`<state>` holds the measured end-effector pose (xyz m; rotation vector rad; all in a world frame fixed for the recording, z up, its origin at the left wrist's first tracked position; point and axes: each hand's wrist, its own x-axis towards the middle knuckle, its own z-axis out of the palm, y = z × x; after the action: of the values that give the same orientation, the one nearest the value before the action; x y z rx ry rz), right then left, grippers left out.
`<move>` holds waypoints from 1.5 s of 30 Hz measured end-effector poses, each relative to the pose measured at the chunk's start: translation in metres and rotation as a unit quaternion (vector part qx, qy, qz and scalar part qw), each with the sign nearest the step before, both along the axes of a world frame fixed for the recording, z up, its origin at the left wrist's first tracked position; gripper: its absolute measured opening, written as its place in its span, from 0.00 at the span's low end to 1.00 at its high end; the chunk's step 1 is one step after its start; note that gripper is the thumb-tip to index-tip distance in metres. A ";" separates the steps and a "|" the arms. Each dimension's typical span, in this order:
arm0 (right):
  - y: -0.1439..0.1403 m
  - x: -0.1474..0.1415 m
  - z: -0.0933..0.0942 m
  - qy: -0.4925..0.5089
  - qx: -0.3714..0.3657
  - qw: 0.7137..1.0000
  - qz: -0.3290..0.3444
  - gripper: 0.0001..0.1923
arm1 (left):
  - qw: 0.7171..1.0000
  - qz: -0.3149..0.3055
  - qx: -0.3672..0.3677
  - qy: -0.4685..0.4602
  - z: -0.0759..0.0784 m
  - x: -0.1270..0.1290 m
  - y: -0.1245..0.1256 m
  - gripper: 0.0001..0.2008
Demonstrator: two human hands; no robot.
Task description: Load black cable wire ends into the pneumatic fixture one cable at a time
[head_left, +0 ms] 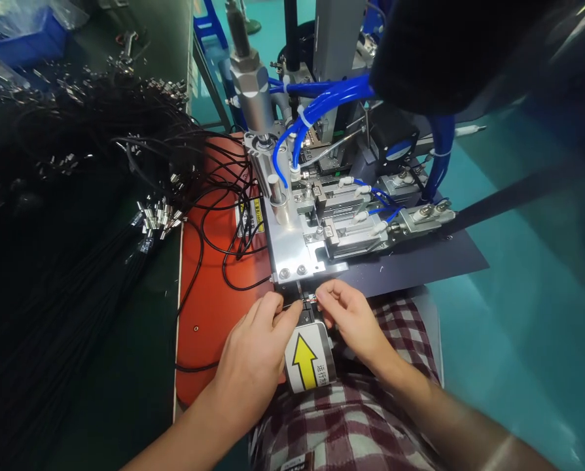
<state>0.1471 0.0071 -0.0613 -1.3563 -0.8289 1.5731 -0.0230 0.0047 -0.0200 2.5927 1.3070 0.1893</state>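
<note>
your left hand (253,347) and your right hand (349,317) meet just below the middle of the frame, fingertips drawn together, each pinching an end of a thin black wire (300,302) stretched between them. the wire lies across a small black fixture block (306,313) at the front edge of the machine; whether it sits in a slot there is too small to tell. just below the block, between your wrists, a white label with a yellow arrow (308,358) points up toward the machine. above your hands stands the metal base plate (292,245) with pneumatic cylinders and blue air hoses (322,104). left of it an orange mat (214,294) carries loose black cable loops, and further left on the dark green tabletop (130,366) lies a bundle of black cables with metal tips (158,219). your checked garment (366,418) fills the lower centre.
</note>
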 end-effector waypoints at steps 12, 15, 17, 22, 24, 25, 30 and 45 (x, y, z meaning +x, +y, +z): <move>-0.002 -0.001 -0.008 -0.010 0.017 1.000 0.023 0.16 | 0.993 0.001 -0.001 -0.117 -0.011 0.000 0.003 0.16; -0.002 0.000 -0.010 -0.019 0.023 0.999 0.033 0.16 | 0.991 0.007 -0.014 -0.132 -0.012 -0.001 0.002 0.16; -0.002 0.001 -0.012 -0.027 0.027 0.998 0.040 0.15 | 0.990 0.009 -0.023 -0.136 -0.013 -0.001 0.001 0.17; -0.001 0.003 -0.011 -0.066 0.037 0.996 0.056 0.15 | 0.989 0.009 -0.041 -0.144 -0.014 -0.003 0.002 0.17; -0.001 0.003 -0.009 -0.076 0.036 0.995 0.055 0.14 | 0.989 0.002 -0.050 -0.142 -0.014 -0.003 0.002 0.17; -0.001 0.003 -0.008 -0.071 0.032 0.996 0.052 0.14 | 0.989 0.000 -0.054 -0.141 -0.013 -0.003 0.003 0.17; 0.003 0.002 -0.004 0.003 -0.009 0.999 0.051 0.18 | 0.989 -0.002 -0.064 -0.132 -0.014 -0.003 0.003 0.17; 0.002 -0.006 -0.010 0.041 -0.021 0.999 0.005 0.20 | 0.995 0.001 -0.037 -0.090 -0.016 0.000 0.002 0.17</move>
<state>0.1412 0.0090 -0.0715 -1.3090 -0.7576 1.6514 -0.0228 0.0069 -0.0358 2.4486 1.2284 0.3594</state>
